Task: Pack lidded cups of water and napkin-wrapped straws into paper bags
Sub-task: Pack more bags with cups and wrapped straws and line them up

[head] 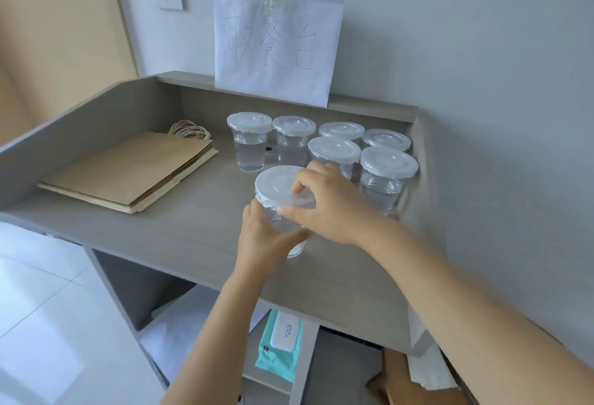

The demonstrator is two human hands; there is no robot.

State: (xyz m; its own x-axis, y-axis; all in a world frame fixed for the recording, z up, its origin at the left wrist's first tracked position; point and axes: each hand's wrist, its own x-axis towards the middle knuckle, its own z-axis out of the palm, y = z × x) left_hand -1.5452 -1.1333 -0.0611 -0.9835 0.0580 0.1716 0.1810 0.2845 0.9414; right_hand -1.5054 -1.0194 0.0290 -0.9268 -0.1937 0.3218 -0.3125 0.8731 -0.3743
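Note:
A clear lidded cup of water (279,186) stands near the middle of the grey counter (180,231). My left hand (262,236) grips its clear body from the near side. My right hand (324,203) curls over the white lid, fingers on its rim. Several more lidded cups of water (387,176) stand in a cluster behind, toward the back right. A flat stack of brown paper bags (128,171) with twine handles lies at the left. No straws are in view.
A handwritten paper sign (276,47) hangs on the wall above the counter's back ledge. Raised side walls bound the counter left and right. A teal pack of wet wipes (281,345) lies on a shelf below.

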